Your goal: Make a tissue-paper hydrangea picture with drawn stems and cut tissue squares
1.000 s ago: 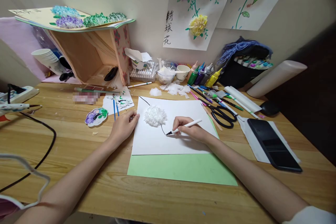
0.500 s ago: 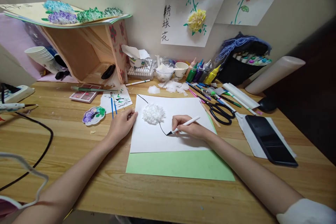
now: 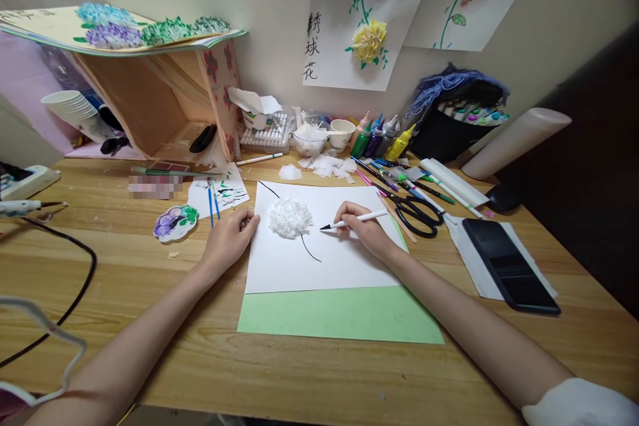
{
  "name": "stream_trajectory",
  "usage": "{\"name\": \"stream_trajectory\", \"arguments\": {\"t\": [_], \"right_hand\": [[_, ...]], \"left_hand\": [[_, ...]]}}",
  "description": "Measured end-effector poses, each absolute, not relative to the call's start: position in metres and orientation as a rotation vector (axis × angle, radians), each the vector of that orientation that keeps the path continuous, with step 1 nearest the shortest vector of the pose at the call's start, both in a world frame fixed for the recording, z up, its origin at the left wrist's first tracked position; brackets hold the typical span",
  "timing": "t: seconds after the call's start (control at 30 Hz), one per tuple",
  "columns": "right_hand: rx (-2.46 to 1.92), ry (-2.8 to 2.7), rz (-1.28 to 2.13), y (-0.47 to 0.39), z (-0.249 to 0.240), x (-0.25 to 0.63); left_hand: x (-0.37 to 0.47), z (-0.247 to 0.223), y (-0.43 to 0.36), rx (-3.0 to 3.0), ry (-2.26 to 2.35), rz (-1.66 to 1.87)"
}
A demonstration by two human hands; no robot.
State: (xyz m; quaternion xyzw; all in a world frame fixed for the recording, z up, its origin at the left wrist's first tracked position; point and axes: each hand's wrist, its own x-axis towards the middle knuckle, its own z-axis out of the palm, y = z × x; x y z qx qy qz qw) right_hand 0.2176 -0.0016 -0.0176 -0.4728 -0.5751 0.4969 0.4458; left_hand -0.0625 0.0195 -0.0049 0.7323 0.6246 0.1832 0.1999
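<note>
On the white paper (image 3: 284, 273) sits a round puff of white paper scraps (image 3: 290, 217). One thin black line curves down from the puff; another short one runs from the paper's top left corner. My right hand (image 3: 360, 226) is closed around a white brush pen (image 3: 367, 217), its black tip pointing left, just right of the puff and above the curved line's end. Whether the tip touches the paper I cannot tell. My left hand (image 3: 230, 234) rests at the paper's left edge, fingers loosely curled and nothing visible in them. Beneath the white paper lies a green sheet (image 3: 339, 316).
Black scissors (image 3: 419, 216), scattered pens and a phone (image 3: 509, 266) lie to the right. A painted palette (image 3: 174, 222) is left of my left hand. Paint bottles (image 3: 377, 140), a paper cup (image 3: 342, 134) and white scraps (image 3: 327, 165) line the back. A black cable (image 3: 92, 259) crosses the left side.
The brush pen in my right hand has lifted off the lower end of the curved line and moved up, its tip now above that end. My left hand stays at the paper's edge.
</note>
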Motion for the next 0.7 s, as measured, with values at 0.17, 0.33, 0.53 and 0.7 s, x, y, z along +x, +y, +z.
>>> {"name": "stream_trajectory", "arguments": {"t": [0.17, 0.33, 0.53, 0.7], "right_hand": [[-1.236, -1.295, 1.111, 0.0026, -0.0191, 0.2182], [-1.221, -1.413, 1.132, 0.0011, -0.0171, 0.2146], [-1.21, -1.612, 1.074, -0.0029, -0.0131, 0.2144], [-1.232, -1.684, 1.024, -0.0046, -0.0106, 0.214]], "left_hand": [[-0.0627, -0.0042, 0.0194, 2.049, 1.749, 0.491], [-0.0615, -0.0026, 0.0188, 2.063, 1.737, 0.485], [-0.0614, -0.0028, 0.0188, 2.064, 1.741, 0.465], [-0.062, -0.0016, 0.0182, 2.053, 1.744, 0.45]]}}
